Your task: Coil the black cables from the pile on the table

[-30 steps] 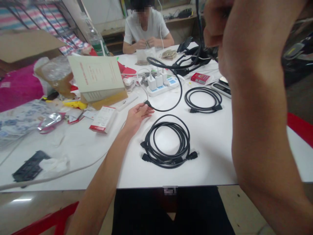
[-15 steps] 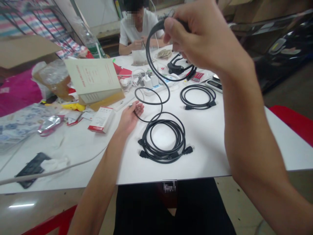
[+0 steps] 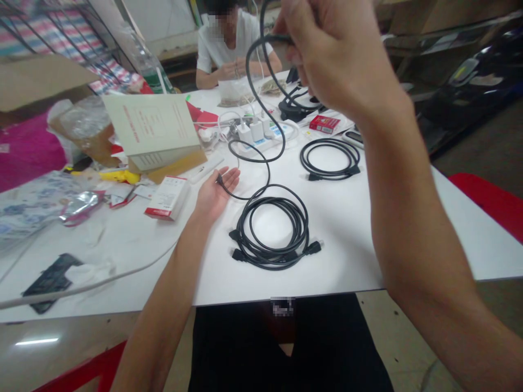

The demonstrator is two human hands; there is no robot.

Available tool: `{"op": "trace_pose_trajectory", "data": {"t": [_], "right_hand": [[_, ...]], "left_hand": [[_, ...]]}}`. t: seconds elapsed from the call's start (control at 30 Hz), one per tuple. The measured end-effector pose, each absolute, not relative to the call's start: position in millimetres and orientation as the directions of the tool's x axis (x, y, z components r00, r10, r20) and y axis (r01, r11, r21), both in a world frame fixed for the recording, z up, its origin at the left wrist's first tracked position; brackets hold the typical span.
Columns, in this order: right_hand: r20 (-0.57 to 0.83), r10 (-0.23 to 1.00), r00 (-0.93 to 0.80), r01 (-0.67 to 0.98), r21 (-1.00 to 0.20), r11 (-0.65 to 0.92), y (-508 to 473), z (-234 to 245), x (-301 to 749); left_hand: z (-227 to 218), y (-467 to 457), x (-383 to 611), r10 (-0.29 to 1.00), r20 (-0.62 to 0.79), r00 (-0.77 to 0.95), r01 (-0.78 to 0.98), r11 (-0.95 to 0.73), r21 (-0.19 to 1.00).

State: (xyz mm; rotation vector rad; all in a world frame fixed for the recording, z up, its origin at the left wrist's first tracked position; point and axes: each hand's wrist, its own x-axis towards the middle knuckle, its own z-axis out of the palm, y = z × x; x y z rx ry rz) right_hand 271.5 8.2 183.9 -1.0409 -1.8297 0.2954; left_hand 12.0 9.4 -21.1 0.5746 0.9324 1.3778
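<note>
Black cable (image 3: 284, 142) pinched in raised right hand (image 3: 339, 54); plug (image 3: 219, 178) at spread left hand (image 3: 213, 196); large coil (image 3: 305, 228), small coil (image 3: 327, 140) lie on table (image 3: 339, 261).

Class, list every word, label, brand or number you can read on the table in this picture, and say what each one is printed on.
No text here can be quoted; nothing is legible.
Cream booklet: red lines on the cover, too small to read.
Red and white carton: print too small to read.
Small red box: print too blurred to read.
White power strip: blue labels, too small to read.
</note>
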Motion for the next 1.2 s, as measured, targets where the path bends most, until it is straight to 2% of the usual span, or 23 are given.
{"op": "trace_pose_trajectory", "data": {"t": [0.07,0.2,0.3,0.47,0.67,0.8,0.93,1.0,1.2], "right_hand": [[0.6,0.713,-0.363,0.651,-0.385,0.654,5.2,177.5,258.8],[0.329,0.75,-0.574,0.653,-0.369,0.662,12.5,146.1,229.7],[0.135,0.739,-0.66,0.684,-0.3,0.666,22.0,113.8,207.5],[-0.068,0.718,-0.693,0.707,-0.259,0.658,24.6,74.9,186.0],[-0.18,0.719,-0.671,0.741,-0.138,0.657,20.7,63.3,180.2],[-0.097,0.727,-0.68,0.733,-0.113,0.67,25.8,63.6,181.9],[0.191,0.754,-0.628,0.74,-0.153,0.655,37.1,79.9,201.7],[0.317,0.763,-0.563,0.741,-0.215,0.636,35.8,95.7,218.9],[0.482,0.84,-0.25,0.663,-0.547,0.511,-26.2,133.3,261.5]], "left_hand": [[-18.2,7.7,12.9,0.972,-0.232,-0.042,-0.601,0.161,0.783],[-15.4,7.5,13.6,0.969,-0.246,0.001,-0.66,0.186,0.728],[-15.2,10.3,12.4,0.974,-0.228,0.012,-0.676,0.176,0.716],[-13.7,12.8,9.1,0.982,-0.186,0.016,-0.678,0.147,0.72],[-6.1,7.6,8.7,0.999,-0.043,0.033,-0.725,0.054,0.686],[-3.2,4.3,3.6,0.998,0.043,0.046,-0.671,-0.001,0.742],[-3.2,-1.4,3.6,0.992,0.046,0.121,-0.595,0.035,0.803],[-3.2,-5.6,7.5,0.983,0.025,0.184,-0.555,0.083,0.828],[-7.0,-11.2,16.6,0.952,-0.04,0.302,-0.511,0.197,0.837]]}}
